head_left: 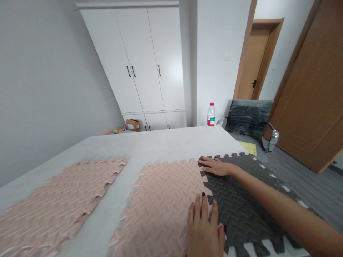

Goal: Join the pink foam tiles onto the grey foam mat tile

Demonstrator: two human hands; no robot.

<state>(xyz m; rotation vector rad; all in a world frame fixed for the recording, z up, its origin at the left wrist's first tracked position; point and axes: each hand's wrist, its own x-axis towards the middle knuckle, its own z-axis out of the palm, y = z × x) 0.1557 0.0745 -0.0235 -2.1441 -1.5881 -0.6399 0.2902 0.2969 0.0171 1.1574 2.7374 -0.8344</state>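
Observation:
A pink foam mat tile (160, 200) with toothed edges lies flat on the white table, side by side with a dark grey foam mat tile (241, 214). Their teeth meet along a seam, interlocked toward the far end; the near part is hidden by a hand. My left hand (205, 226) rests flat on the pink tile beside the seam, fingers stretched out. Farther off, my right hand (214, 166) lies palm down across the far end of the seam, its fingers extended. Neither hand grasps anything.
Another pink foam tile (61, 196) lies at the left of the white table (166, 142). A bottle with a red cap (211, 115) stands at the back edge. Beyond the right edge are a dark chair (249, 117) and a yellow piece (248, 147); a cardboard box (133, 124) sits behind.

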